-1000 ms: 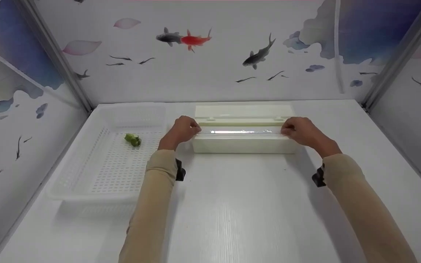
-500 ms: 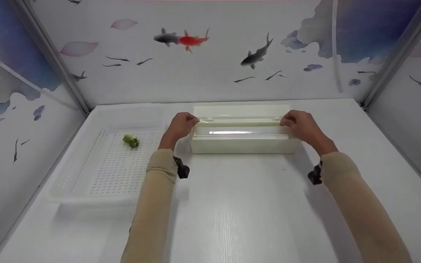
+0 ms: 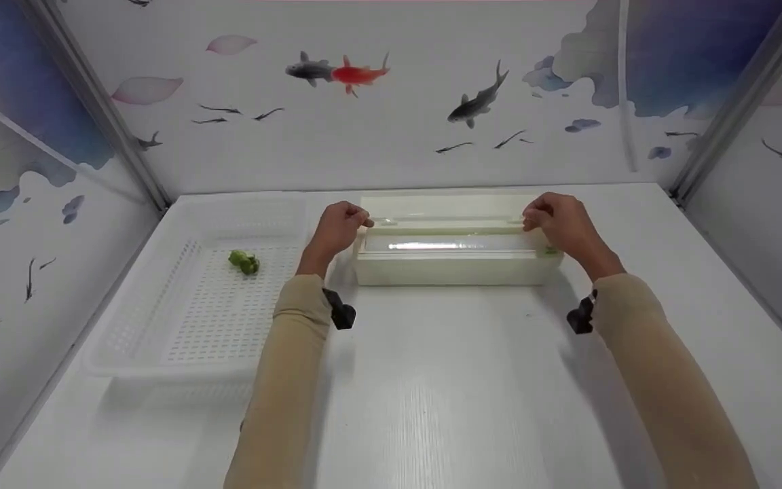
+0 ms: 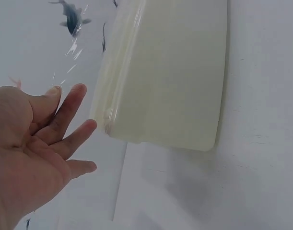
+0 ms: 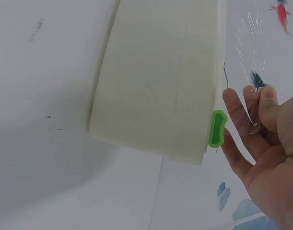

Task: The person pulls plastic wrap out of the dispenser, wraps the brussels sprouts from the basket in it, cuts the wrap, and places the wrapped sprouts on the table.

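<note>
A cream cling film dispenser box stands on the table with its lid tipped back. Clear plastic film stretches above the box between both hands, its shiny creases showing in the wrist views. My left hand pinches the film's left corner between thumb and index finger, the other fingers spread. At the opposite end, my right hand pinches the right corner. A green slider sits on the box edge beside the right fingers. Inside the box, the film roll reflects light.
On the left stands a white perforated basket holding a small green vegetable. The white table meets printed wall panels at its back and sides.
Both hands have risen and moved back from the box's front edge, drawing the film up off the roll. The green slider has come into sight by the right hand.
</note>
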### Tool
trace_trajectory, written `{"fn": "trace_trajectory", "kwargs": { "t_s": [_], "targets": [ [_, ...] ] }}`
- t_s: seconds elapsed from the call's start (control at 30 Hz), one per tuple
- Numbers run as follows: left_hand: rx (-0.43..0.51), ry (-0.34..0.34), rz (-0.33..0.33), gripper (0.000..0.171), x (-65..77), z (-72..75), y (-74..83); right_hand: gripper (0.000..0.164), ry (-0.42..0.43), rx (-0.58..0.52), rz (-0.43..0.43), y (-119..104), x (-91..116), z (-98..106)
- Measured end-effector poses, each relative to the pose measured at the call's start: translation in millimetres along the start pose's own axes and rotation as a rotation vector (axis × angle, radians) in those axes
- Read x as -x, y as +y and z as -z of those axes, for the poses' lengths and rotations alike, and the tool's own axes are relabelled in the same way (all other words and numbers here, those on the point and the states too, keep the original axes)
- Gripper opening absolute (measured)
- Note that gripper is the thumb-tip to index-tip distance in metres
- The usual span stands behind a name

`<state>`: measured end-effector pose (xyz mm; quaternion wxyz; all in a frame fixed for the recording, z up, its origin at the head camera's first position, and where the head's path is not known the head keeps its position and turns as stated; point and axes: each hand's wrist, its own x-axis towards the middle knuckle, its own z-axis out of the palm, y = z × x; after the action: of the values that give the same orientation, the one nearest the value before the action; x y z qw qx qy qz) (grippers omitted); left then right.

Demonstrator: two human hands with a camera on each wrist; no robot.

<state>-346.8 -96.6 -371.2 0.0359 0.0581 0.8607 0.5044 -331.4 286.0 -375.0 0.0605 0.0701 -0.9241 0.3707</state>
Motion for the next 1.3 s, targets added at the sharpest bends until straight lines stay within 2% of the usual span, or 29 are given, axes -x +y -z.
{"fn": "trace_trajectory", "kwargs": {
  "t_s": [0.2, 0.33, 0.53, 0.73, 0.97, 1.3],
  "targets": [
    [0.091, -0.008, 0.022, 0.030, -0.8, -0.2, 5.1, 0.023, -0.003, -0.042, -0.026, -1.1, -3.8, 4.4],
    [0.129, -0.012, 0.012, 0.030, -0.6, 1.6, 7.9, 0.025, -0.009, -0.110, -0.051, -4.5, -4.4, 7.7],
    [0.245, -0.054, 0.014, 0.029, -0.8, 5.1, 10.1, 0.030, 0.002, -0.203, -0.053, -6.8, -5.4, 11.7],
    [0.246, -0.075, -0.018, 0.029, -0.9, 9.1, 13.3, 0.030, 0.004, -0.240, -0.090, -12.5, -4.6, 18.0],
    [0.250, -0.088, -0.065, 0.029, 0.1, 15.5, 19.8, 0.026, 0.021, -0.326, -0.068, -20.8, -2.5, 26.8],
    [0.236, -0.063, -0.065, 0.031, -1.5, 23.3, 34.5, 0.027, 0.024, -0.313, -0.056, -28.2, -5.9, 40.3]
  ]
}}
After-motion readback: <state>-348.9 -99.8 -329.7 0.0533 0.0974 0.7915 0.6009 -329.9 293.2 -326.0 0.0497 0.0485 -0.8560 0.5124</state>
